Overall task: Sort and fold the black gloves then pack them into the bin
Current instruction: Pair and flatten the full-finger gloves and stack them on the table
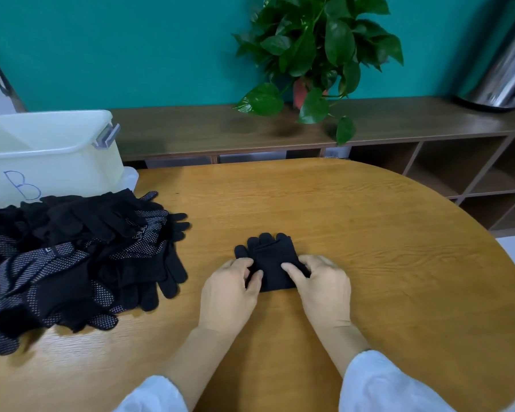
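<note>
Right now both hands sit at the middle of the table (339, 233) on one folded glove (269, 257); the left hand (229, 295) curls its fingers onto the glove's near-left edge, and the right hand (321, 286) pinches the near-right edge with thumb and forefinger; the glove lies flat between them, its fingertips pointing away from the person; whether it is one glove or a matched pair I cannot tell; the fold looks nearly finished, though packing has hardly begun, judging by the big pile of loose gloves (72, 263) well off to the left; beyond that pile stands the pale bin (51, 156) marked B, which appears to hold nothing visible.
</note>
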The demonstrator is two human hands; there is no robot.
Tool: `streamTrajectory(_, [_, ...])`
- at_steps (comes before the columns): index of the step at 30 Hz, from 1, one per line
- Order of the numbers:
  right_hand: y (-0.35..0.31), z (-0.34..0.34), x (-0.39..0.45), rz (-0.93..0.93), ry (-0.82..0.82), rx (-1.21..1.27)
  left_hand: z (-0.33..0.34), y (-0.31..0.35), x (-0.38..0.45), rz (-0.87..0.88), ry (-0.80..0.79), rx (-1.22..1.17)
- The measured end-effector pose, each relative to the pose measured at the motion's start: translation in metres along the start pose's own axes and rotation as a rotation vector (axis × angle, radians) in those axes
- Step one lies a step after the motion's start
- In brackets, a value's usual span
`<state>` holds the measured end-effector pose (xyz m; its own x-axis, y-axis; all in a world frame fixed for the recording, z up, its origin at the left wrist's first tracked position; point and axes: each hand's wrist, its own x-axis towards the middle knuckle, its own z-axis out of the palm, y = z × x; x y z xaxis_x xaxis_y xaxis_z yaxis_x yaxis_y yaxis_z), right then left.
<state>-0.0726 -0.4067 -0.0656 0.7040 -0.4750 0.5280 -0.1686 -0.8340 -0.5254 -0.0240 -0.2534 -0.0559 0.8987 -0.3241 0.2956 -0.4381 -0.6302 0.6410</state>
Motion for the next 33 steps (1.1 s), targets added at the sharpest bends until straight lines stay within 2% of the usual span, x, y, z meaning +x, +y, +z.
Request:
streamTrajectory(7, [-0.008, -0.010, 0.002, -0.129, -0.075, -0.208, -0.011, -0.003, -0.001, 0.069, -0.028, 0.119])
streamTrajectory(11, [-0.008, -0.018, 0.001, -0.322, -0.059, -0.241, -0.012, -0.002, -0.002, 0.308, -0.004, 0.209])
streamTrajectory(14, [-0.012, -0.019, -0.004, -0.457, -0.374, -0.302, -0.010, 0.010, -0.009, 0.406, -0.209, 0.303])
streamTrajectory(16, [-0.012, -0.021, -0.006, -0.449, -0.602, -0.305, -0.009, 0.009, -0.012, 0.372, -0.408, 0.419])
streamTrajectory(18, [-0.007, -0.028, -0.007, -0.462, -0.753, -0.332, -0.010, 0.002, -0.015, 0.385, -0.498, 0.517])
streamTrajectory(23, [0.010, -0.025, -0.002, -0.425, -0.781, -0.409, -0.011, -0.013, -0.003, 0.431, -0.545, 0.529])
streamTrajectory(26, [0.010, -0.020, 0.014, -0.449, -0.807, -0.293, -0.011, -0.010, 0.016, 0.412, -0.572, 0.495])
streamTrajectory(33, [0.022, 0.015, 0.078, -0.397, -0.829, -0.288, 0.013, -0.022, 0.088, 0.441, -0.535, 0.534])
